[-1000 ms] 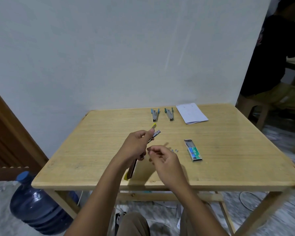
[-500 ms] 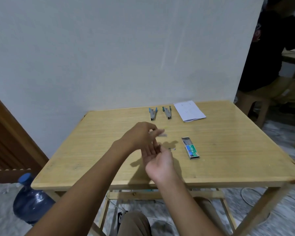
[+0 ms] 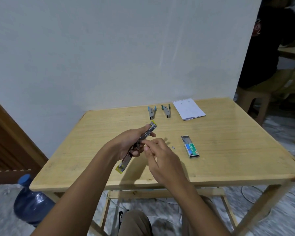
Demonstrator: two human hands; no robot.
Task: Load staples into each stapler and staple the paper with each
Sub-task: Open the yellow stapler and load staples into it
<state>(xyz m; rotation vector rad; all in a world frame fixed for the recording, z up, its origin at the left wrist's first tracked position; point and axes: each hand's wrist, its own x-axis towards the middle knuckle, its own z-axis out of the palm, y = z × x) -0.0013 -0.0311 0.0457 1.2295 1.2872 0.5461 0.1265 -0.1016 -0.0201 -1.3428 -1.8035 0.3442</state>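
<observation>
Holding yellow stapler (image 3: 125,161), swung open, above table (image 3: 228,150): left hand (image 3: 126,145), fingers wrapped round its middle. Long axis runs near-left to far-right. Meeting its exposed channel from the right: right hand (image 3: 162,155), fingertips pinched, contents not discernible. Farther right lies staple box (image 3: 192,148).

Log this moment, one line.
left hand: holds opened yellow stapler | right hand: at its middle | staple box: open on table
</observation>
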